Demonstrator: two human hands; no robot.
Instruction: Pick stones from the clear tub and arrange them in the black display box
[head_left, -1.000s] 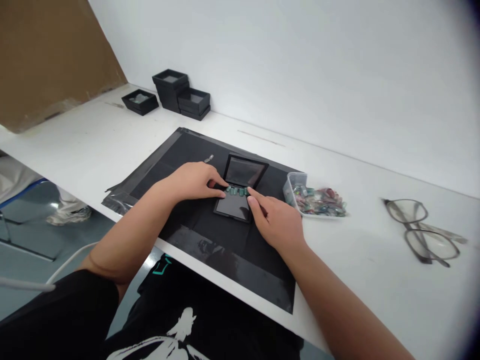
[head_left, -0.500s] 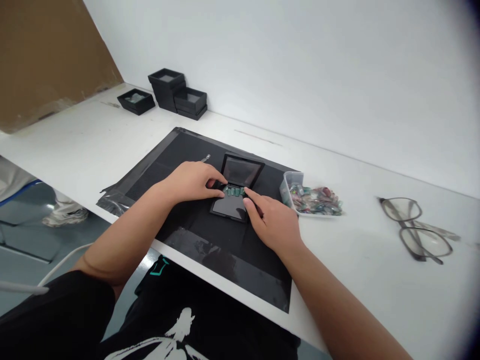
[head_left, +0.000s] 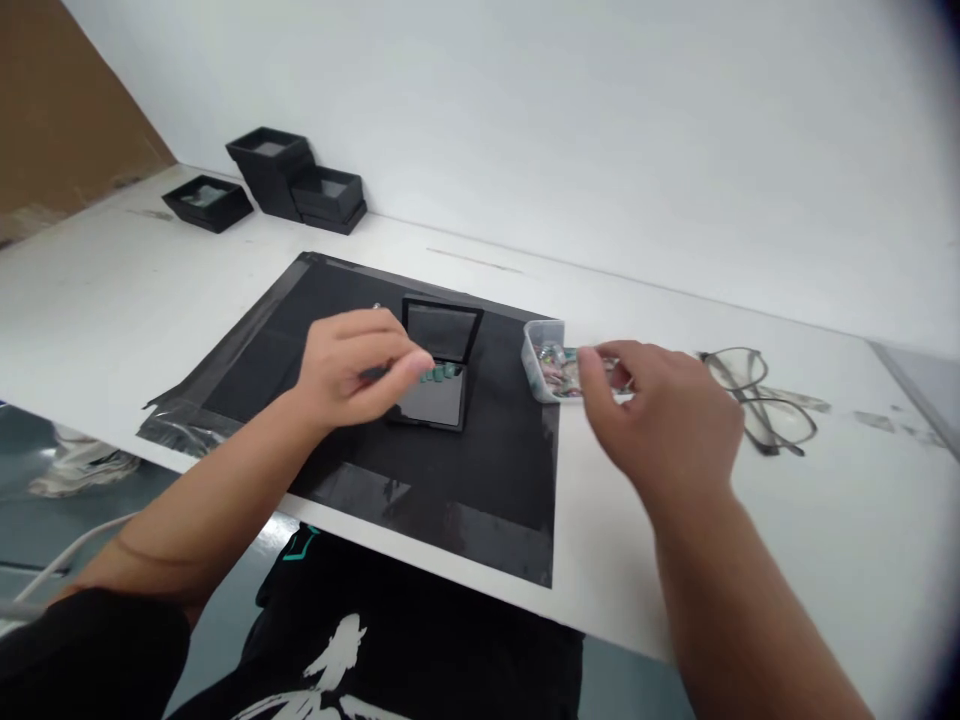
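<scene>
One right hand (head_left: pixel 667 420) at clear tub (head_left: pixel 532 372)

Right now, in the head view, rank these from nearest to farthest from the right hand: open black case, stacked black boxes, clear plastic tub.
1. Clear plastic tub: partly behind the right hand.
2. Open black case: farther left, on the black mat.
3. Stacked black boxes: far left, by the wall.

The white table (head_left: pixel 615 590) supports a black mat (head_left: pixel 495 470), a clear tub (head_left: pixel 532 372) at the mat's right edge, eyeglasses (head_left: pixel 757 400) farther right, and, rear left, a black box (head_left: pixel 210 212) beside stacked boxes (head_left: pixel 276 180).
</scene>
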